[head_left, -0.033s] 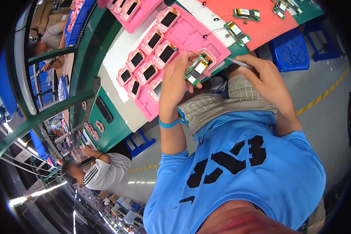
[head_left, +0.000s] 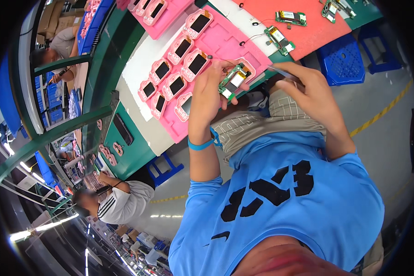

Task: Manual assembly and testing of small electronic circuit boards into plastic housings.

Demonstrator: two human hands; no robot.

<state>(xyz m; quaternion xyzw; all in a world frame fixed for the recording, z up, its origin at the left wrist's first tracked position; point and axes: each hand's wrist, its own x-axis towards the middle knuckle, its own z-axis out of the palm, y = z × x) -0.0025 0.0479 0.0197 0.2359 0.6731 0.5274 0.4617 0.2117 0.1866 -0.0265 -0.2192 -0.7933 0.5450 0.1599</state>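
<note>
Held in narrowed fingers of left hand (head_left: 208, 89): green circuit board (head_left: 233, 83), near edge of pink tray (head_left: 237, 39). Pinched in right hand (head_left: 314, 92): slim tool (head_left: 288, 74). Around: pink casings (head_left: 198, 23), other boards (head_left: 279, 39), red mat (head_left: 315, 36).

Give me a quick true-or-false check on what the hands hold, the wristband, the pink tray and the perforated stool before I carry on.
1. The left hand holds a green circuit board. True.
2. The right hand is empty. False: it holds a slim tool.
3. The blue wristband is on the right arm. False: it is on the left.
4. Pink casings with dark screens lie in the pink tray. True.
5. The perforated stool is yellow. False: it is blue.
</note>
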